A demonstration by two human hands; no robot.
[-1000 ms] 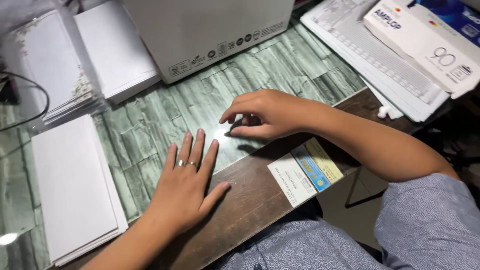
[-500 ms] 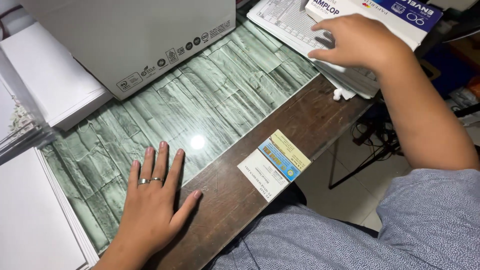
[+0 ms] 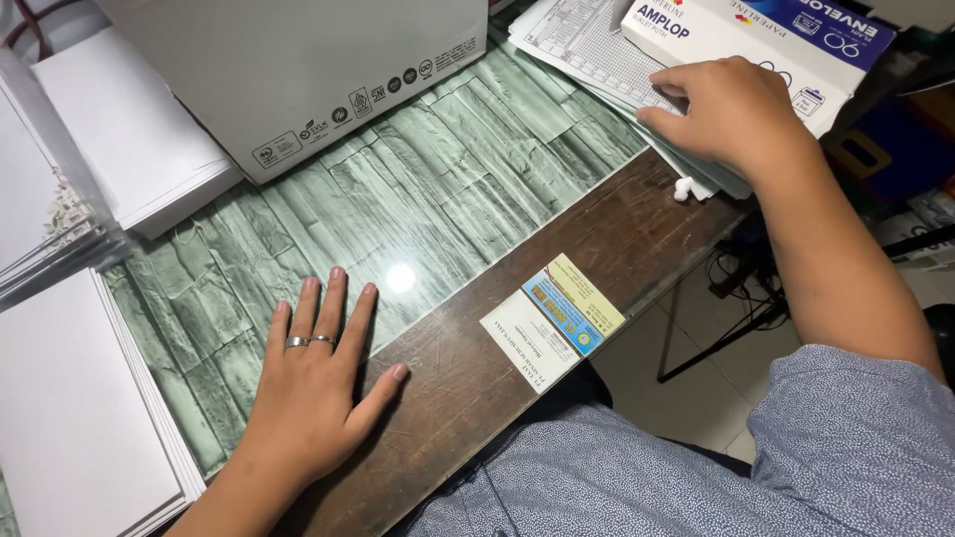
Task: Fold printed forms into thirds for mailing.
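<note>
Paper stack [image 3: 80, 438]: white sheets at the near left, just beside the left hand, not touched.
Left hand [image 3: 318, 398]: flat, fingers spread, palm down across the edge between the green stone-pattern mat [image 3: 438, 189] and the wooden desk edge [image 3: 468, 378]; it holds nothing.
Cards [image 3: 552, 320]: two small printed cards lie on the wood, near the middle, apart from both hands.
Right hand [image 3: 731, 109]: far right, fingers curled down onto the gridded sheets [image 3: 597, 45] beside the envelope box [image 3: 756, 35]; whether it pinches a sheet is hard to tell.
Doing it well: probably lift only the top sheet with the fingertips, left palm kept steady.
</note>
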